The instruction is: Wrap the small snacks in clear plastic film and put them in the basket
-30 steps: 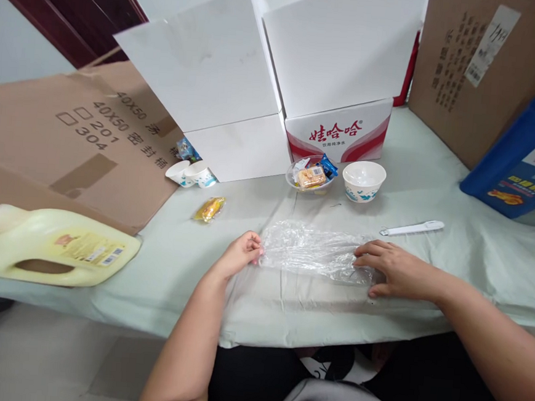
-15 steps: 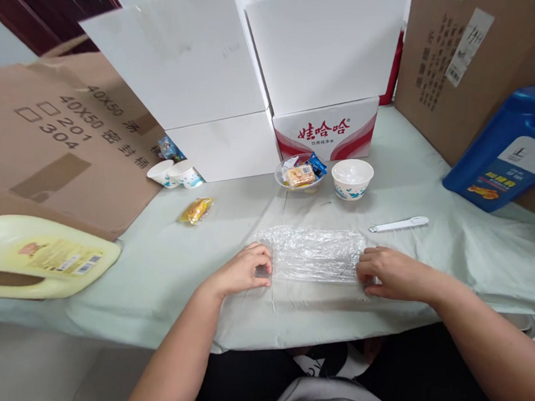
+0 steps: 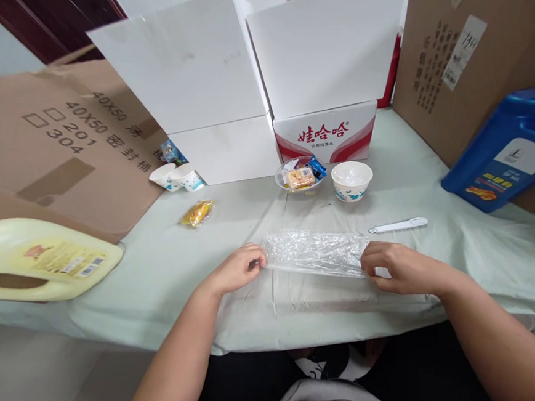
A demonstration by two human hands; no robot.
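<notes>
A crumpled sheet of clear plastic film point(image 3: 314, 252) lies on the pale green tablecloth point(image 3: 174, 267), folded into a narrow band. My left hand point(image 3: 238, 269) pinches its left end. My right hand point(image 3: 396, 266) grips its right end, fingers curled over the edge. Beyond the film lie a white utility knife point(image 3: 399, 225), a white paper bowl point(image 3: 351, 180) and a clear dish of wrapped snacks point(image 3: 299, 176).
A yellow wrapped snack point(image 3: 197, 212) and two paper cups point(image 3: 179, 177) lie at the left. A yellow jug point(image 3: 35, 259) lies on its side at the table's left edge. A blue jug point(image 3: 507, 151) stands at right. White cartons point(image 3: 257, 94) and brown cardboard point(image 3: 59, 141) line the back.
The film has been folded over from a wider sheet into a narrower band. Both hands shifted slightly away from me along its ends.
</notes>
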